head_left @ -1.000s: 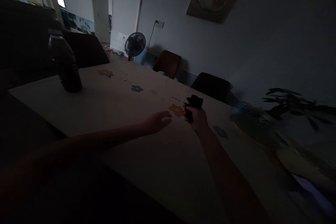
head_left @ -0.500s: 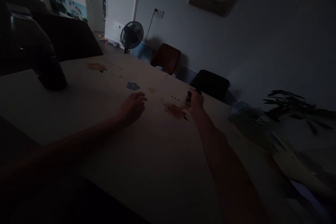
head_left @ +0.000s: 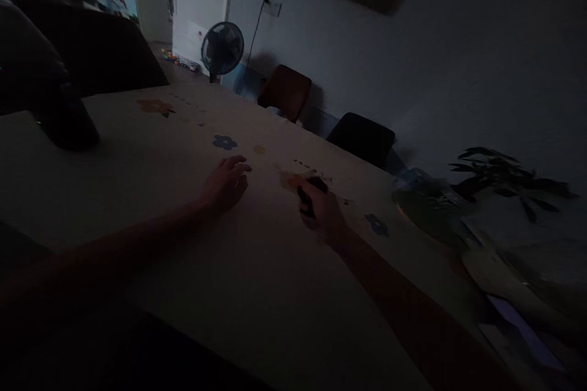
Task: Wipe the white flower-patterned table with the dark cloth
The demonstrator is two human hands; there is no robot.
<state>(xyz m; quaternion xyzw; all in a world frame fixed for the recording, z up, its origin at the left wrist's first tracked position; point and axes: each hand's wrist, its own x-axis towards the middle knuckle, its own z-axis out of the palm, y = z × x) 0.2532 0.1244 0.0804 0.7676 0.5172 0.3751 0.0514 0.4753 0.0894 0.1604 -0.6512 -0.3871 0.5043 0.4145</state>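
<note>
My right hand (head_left: 324, 211) is wrapped round a small dark object (head_left: 312, 195), held over the orange flower print of the pale tablecloth (head_left: 257, 269). In this dim light its kind does not show. To the left, my left hand (head_left: 227, 183) rests on the cloth or just above it, fingers apart and slightly curled, with nothing in it. Close to its fingertips lie a blue flower print (head_left: 224, 142) and a small yellow one. Part of the orange print is hidden behind my right hand.
A large dark bottle-like container (head_left: 68, 116) stands at the table's left. Bags and items (head_left: 431, 208) crowd the right side, near a leafy plant (head_left: 499, 177). Beyond the table are a brown chair (head_left: 284, 93), a black chair (head_left: 362, 137) and a fan (head_left: 222, 47).
My right hand has moved left and nearer to me across the tablecloth, still holding the dark object. My left hand has stayed almost in place. The view has shifted slightly.
</note>
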